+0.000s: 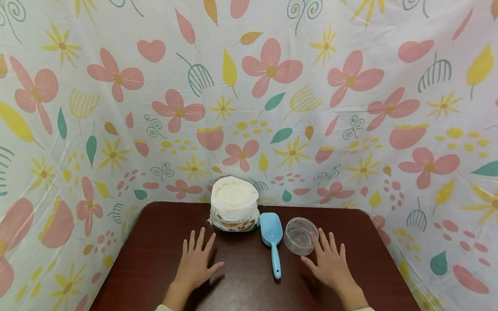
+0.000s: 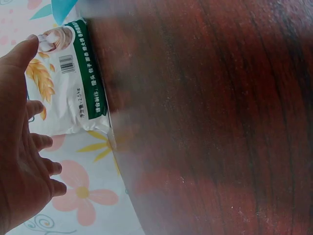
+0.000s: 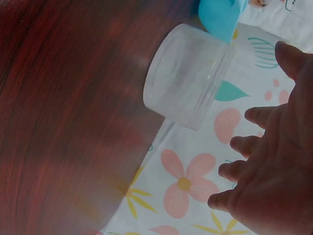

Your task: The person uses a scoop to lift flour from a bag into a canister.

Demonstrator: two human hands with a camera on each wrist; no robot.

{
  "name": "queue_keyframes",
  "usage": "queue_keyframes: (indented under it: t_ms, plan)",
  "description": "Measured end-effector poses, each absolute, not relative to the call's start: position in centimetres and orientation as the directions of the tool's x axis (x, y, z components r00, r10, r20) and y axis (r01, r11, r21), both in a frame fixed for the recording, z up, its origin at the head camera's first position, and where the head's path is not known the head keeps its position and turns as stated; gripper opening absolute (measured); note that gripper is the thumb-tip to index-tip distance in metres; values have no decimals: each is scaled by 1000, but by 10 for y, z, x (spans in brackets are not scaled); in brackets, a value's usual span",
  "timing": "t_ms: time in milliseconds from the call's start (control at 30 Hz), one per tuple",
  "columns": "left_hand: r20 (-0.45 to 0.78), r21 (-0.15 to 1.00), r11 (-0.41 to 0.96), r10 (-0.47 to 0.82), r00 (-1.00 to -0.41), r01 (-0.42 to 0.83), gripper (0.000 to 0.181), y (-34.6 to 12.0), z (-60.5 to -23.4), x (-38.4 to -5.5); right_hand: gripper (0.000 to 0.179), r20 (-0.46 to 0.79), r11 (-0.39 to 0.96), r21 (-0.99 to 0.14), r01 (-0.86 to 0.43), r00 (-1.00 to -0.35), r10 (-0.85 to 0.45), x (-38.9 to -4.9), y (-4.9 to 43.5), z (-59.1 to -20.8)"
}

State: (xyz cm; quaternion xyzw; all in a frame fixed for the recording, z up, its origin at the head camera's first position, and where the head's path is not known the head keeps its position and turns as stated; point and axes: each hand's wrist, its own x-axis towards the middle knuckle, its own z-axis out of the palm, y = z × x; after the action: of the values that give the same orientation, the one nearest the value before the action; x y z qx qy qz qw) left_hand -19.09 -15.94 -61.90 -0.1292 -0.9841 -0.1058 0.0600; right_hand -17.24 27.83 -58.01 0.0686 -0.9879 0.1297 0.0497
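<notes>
An opened flour bag (image 1: 234,205) stands at the back of the table, its top folded down and white powder showing inside. To its right lies a light blue scoop (image 1: 271,235), bowl toward the back and handle toward the front. A clear round plastic jar (image 1: 300,236) without a lid stands beside the scoop. My left hand (image 1: 196,264), fingers spread and straight, is in front and left of the bag, holding nothing. My right hand (image 1: 330,262), also spread, is just right of the jar; its fingertips overlap the jar's rim in the head view. The right wrist view shows the jar (image 3: 186,76) apart from the fingers.
The dark reddish-brown table (image 1: 241,285) has rounded back corners. A white curtain (image 1: 249,112) printed with flowers and leaves hangs close behind the table and along both sides. The bag's back sits near the table's far edge.
</notes>
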Motion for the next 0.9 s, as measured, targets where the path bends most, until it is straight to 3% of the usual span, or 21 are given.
queue_keyframes:
  t_ms: [900]
  plan:
    - [210,218,929,255,-944,300,93,-158,-602,-191,81,185,927,-298,-226,-967,-176,-177,264,-574]
